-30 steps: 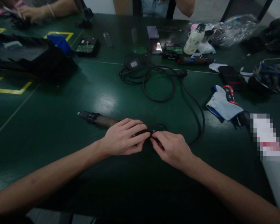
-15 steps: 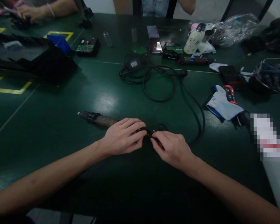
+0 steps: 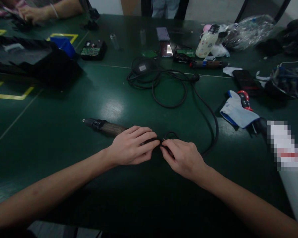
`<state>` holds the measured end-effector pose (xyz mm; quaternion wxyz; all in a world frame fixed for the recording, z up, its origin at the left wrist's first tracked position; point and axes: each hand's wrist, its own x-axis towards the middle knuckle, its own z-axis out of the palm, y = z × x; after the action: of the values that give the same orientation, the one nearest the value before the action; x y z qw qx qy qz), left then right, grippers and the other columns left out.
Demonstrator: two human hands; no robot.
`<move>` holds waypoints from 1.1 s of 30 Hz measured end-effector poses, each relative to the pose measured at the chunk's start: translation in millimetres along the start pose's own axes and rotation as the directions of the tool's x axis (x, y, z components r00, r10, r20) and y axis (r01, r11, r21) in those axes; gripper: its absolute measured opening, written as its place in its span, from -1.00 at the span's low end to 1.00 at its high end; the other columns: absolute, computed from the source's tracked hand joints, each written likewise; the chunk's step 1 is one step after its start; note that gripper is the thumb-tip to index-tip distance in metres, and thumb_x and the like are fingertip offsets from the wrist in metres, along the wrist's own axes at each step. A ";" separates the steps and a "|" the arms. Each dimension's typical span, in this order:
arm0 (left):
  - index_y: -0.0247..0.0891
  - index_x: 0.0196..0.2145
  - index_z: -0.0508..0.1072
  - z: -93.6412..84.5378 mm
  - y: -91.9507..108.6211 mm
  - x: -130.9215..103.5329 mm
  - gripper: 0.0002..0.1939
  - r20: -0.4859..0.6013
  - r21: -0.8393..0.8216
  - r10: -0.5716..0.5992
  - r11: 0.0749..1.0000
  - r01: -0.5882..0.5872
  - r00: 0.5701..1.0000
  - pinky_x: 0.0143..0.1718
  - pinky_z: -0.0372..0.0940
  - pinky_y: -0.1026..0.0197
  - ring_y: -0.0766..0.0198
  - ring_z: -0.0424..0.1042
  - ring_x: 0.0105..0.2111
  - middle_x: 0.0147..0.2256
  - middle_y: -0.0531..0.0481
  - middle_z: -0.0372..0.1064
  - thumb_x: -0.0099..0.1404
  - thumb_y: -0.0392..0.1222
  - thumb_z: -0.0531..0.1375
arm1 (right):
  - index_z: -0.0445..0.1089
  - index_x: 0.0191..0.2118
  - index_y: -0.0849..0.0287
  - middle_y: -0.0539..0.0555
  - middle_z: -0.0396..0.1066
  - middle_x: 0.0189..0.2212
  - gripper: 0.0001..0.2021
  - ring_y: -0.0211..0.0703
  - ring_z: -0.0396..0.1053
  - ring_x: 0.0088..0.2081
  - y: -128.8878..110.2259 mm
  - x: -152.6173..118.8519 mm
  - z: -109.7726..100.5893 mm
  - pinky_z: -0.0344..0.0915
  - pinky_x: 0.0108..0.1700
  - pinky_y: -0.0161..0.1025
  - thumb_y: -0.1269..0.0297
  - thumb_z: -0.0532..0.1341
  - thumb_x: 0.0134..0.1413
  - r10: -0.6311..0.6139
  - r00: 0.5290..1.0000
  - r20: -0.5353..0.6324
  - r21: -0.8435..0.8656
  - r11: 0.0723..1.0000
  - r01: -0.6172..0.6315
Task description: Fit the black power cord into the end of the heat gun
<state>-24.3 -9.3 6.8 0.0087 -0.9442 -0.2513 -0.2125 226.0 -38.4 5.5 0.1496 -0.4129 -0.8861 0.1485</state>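
Note:
A dark electric screwdriver (image 3: 111, 128) lies on the green tabletop, its metal tip pointing left. My left hand (image 3: 132, 145) is wrapped over the rear half of its body from above. Close against that end, my right hand (image 3: 185, 157) pinches the black cable (image 3: 215, 132) where it meets the tool; its fingers cover the connector. A small loop of cord (image 3: 172, 133) rises just behind my right fingertips. Beyond my hands the cable coils beside a black adapter (image 3: 145, 65) with a white label.
To the right lie a white and blue glove (image 3: 238, 110) and a red-black handle (image 3: 245, 100). A second screwdriver (image 3: 208, 64), a bottle (image 3: 206, 43) and circuit boards (image 3: 92, 50) are farther back. A black tray (image 3: 27, 62) stands left. Another person's hand (image 3: 33, 13) works at upper left.
My left fingers have slid slightly right along the tool, closer to my right fingertips. My right hand stays nearly still. The arm of the person across the table has left the view.

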 end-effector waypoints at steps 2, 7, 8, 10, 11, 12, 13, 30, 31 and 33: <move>-0.22 0.07 0.47 -0.2 0.1 0.0 -0.66 0.001 0.001 -0.003 1.000 0.003 1.000 0.03 0.41 0.02 0.05 0.42 0.09 0.07 -0.10 0.45 0.35 -0.19 0.22 | 0.41 -0.05 0.20 0.14 0.56 -0.18 -0.81 -0.09 0.52 -0.21 0.1 -0.1 -0.1 0.37 -0.21 -0.19 0.25 0.10 0.43 -0.004 1.000 0.002 0.003 1.000 0.004; -0.25 0.02 0.48 1.0 0.3 -1.1 -0.72 -0.002 0.009 -0.049 0.999 0.049 0.999 0.03 0.41 0.03 0.06 0.42 0.08 0.06 -0.12 0.44 0.36 -0.23 0.21 | 0.40 -0.05 0.21 0.13 0.56 -0.19 -0.80 -0.10 0.52 -0.22 -0.2 0.0 -0.8 0.35 -0.22 -0.18 0.24 0.09 0.44 -0.001 1.000 0.011 0.000 1.000 0.001; -0.25 0.03 0.48 1.3 0.3 -1.4 -0.71 -0.004 0.008 -0.037 0.999 0.037 0.999 0.03 0.41 0.03 0.06 0.42 0.08 0.06 -0.11 0.44 0.36 -0.22 0.21 | 0.40 -0.05 0.21 0.13 0.56 -0.20 -0.80 -0.10 0.51 -0.22 -0.2 0.1 -0.9 0.35 -0.22 -0.18 0.24 0.09 0.44 0.001 1.000 0.013 0.000 1.000 -0.001; -0.23 0.07 0.47 1.4 0.3 -1.6 -0.67 -0.003 0.008 -0.002 1.000 0.002 1.000 0.02 0.41 0.02 0.05 0.42 0.09 0.07 -0.10 0.45 0.36 -0.19 0.22 | 0.39 -0.06 0.20 0.13 0.55 -0.21 -0.81 -0.11 0.51 -0.23 -0.2 0.1 -0.9 0.34 -0.22 -0.18 0.25 0.08 0.44 0.002 1.000 0.019 0.002 1.000 -0.002; -0.22 0.08 0.46 1.3 0.3 -1.5 -0.66 -0.003 0.008 0.010 1.000 -0.010 1.000 0.02 0.41 0.02 0.04 0.42 0.09 0.07 -0.10 0.45 0.36 -0.18 0.22 | 0.39 -0.06 0.20 0.13 0.55 -0.21 -0.81 -0.11 0.51 -0.23 -0.2 0.0 -0.9 0.34 -0.21 -0.19 0.25 0.08 0.44 0.002 1.000 0.020 0.004 1.000 -0.002; -0.22 0.08 0.46 1.1 0.3 -1.4 -0.65 -0.004 0.006 0.014 1.000 -0.014 1.000 0.03 0.41 0.02 0.04 0.42 0.09 0.07 -0.09 0.44 0.36 -0.18 0.22 | 0.39 -0.06 0.20 0.13 0.55 -0.20 -0.81 -0.10 0.51 -0.22 -0.2 -0.1 -0.8 0.34 -0.20 -0.19 0.25 0.08 0.44 0.002 1.000 0.019 0.005 1.000 -0.002; -0.22 0.08 0.46 0.8 0.2 -1.1 -0.66 -0.004 0.005 0.008 1.000 -0.008 1.000 0.03 0.41 0.02 0.05 0.42 0.09 0.07 -0.10 0.44 0.35 -0.19 0.23 | 0.39 -0.06 0.20 0.13 0.55 -0.19 -0.81 -0.10 0.51 -0.21 -0.3 -0.2 -0.8 0.34 -0.20 -0.19 0.25 0.09 0.44 0.002 1.000 0.017 0.006 1.000 -0.002; -0.22 0.03 0.48 -0.9 1.3 -0.2 -0.71 0.014 0.004 -0.033 0.999 0.033 0.999 0.04 0.41 0.04 0.07 0.42 0.08 0.07 -0.09 0.45 0.37 -0.21 0.20 | 0.39 -0.05 0.20 0.11 0.54 -0.21 -0.80 -0.11 0.50 -0.22 0.3 -0.2 -0.9 0.34 -0.22 -0.19 0.24 0.08 0.44 0.008 1.000 0.027 0.017 1.000 -0.009; -0.21 0.06 0.47 -0.9 1.3 -0.2 -0.69 0.017 0.004 -0.018 1.000 0.018 1.000 0.04 0.41 0.04 0.07 0.42 0.09 0.08 -0.08 0.45 0.37 -0.20 0.21 | 0.39 -0.05 0.20 0.12 0.54 -0.21 -0.80 -0.11 0.50 -0.22 0.2 -0.1 -1.1 0.34 -0.22 -0.19 0.24 0.09 0.44 0.007 1.000 0.030 0.019 1.000 -0.008; -0.20 0.08 0.46 -1.0 1.2 -0.4 -0.66 0.014 0.006 0.000 1.000 0.000 1.000 0.03 0.41 0.03 0.06 0.42 0.09 0.08 -0.07 0.44 0.36 -0.19 0.22 | 0.40 -0.05 0.21 0.12 0.54 -0.21 -0.80 -0.11 0.50 -0.21 -0.2 0.3 -1.4 0.34 -0.22 -0.19 0.24 0.09 0.44 0.008 0.999 0.037 0.017 1.000 -0.008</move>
<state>-24.3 -10.7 7.7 0.0097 -0.9457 -0.2519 -0.2050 226.3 -38.1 7.0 0.1362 -0.4123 -0.8857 0.1641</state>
